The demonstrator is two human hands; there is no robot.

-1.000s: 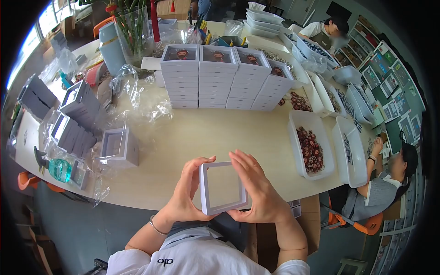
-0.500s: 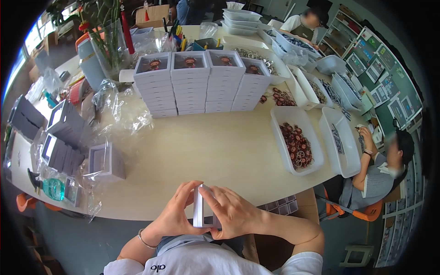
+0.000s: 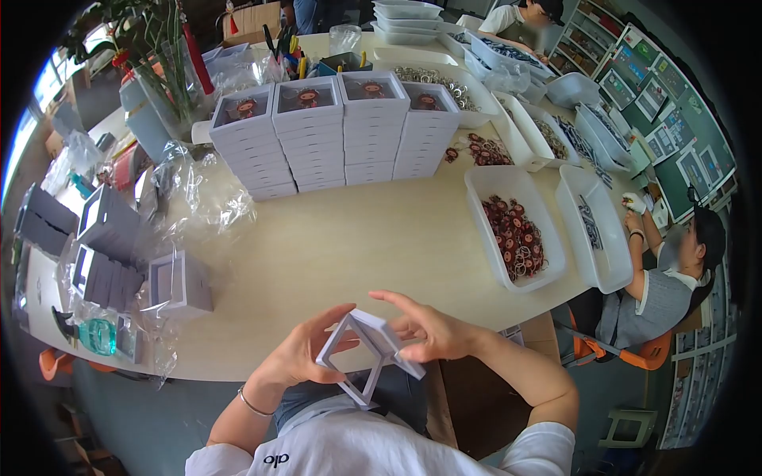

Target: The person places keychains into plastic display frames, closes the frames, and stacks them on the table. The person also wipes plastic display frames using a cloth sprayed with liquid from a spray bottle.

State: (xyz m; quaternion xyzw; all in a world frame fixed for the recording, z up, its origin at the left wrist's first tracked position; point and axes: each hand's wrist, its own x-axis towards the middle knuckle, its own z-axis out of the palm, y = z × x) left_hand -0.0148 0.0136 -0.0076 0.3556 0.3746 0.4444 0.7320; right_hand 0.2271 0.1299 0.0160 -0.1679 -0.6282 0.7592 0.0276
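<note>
A small white display box [image 3: 376, 336] stands opened at its hinge above my lap, at the table's front edge. Its framed window side spreads to the left and the other half to the right. My left hand [image 3: 300, 354] grips the left frame by its edge, fingers behind it. On the other half, my right hand [image 3: 438, 327] holds the edge with the thumb in front; the index finger sticks out free. Nothing shows inside the box. Beyond my hands, stacks of closed white boxes [image 3: 317, 151] show red-brown character keychains through their top windows.
Red-brown keychains fill a white bin [image 3: 473, 190] at right, beside another bin [image 3: 627, 274] with blue-grey pieces. More white boxes [image 3: 181, 282], clear plastic wrap [image 3: 210, 194] and a teal bottle [image 3: 97, 336] are at left. A co-worker [image 3: 663, 293] sits at right, another person [image 3: 516, 25] farther back.
The box was closed and upright between both hands; now it is spread apart. My right hand has moved right with one half, and the left hand has tilted the frame.
</note>
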